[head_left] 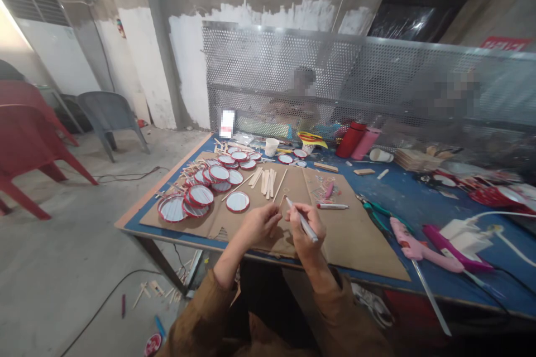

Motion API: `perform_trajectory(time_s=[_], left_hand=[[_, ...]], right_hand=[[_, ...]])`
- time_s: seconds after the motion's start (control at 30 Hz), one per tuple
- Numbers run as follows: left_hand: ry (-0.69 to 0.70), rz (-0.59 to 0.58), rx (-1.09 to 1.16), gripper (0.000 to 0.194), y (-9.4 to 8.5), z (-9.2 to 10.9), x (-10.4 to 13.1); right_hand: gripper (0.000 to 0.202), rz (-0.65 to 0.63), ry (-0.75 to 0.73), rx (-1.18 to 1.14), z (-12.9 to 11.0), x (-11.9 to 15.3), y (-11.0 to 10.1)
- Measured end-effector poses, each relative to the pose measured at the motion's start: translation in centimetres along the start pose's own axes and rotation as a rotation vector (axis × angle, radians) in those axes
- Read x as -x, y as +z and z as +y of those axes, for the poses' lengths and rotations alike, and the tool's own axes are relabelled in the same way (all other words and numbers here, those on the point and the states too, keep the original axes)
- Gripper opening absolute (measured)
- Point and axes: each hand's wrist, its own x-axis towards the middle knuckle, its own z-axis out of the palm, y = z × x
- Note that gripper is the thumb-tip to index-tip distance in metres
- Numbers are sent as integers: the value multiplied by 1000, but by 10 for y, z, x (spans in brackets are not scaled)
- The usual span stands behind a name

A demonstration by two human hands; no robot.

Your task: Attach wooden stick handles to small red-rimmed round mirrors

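Observation:
My right hand [310, 231] is closed around a white marker pen [307, 226], its tip pointing away from me and to the left. My left hand [263, 222] pinches a small thin wooden stick [283, 200] close to the pen tip. Both hands are over a brown cardboard sheet [355, 237]. Just beyond them lie several flat wooden craft sticks [268, 183] and a longer thin stick [280, 185]. One round disc with a red rim [237, 201] lies alone left of the sticks. Another marker [332, 206] with a red end rests to the right.
Several red-rimmed discs [201, 195] are heaped at the left. A pink glue gun [422, 249], green-handled pliers [377, 209] and a power strip [456, 251] lie right. Behind stand a paper cup [272, 146], a red bottle [350, 139] and a perforated metal screen [259, 56], with people beyond.

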Motion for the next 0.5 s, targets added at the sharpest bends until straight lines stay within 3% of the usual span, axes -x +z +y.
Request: perform_trajectory(time_s=[0.5], left_hand=[[13,7,-9,22,-1,1,1]], right_hand=[[11,8,16,16,3,1,-1]])
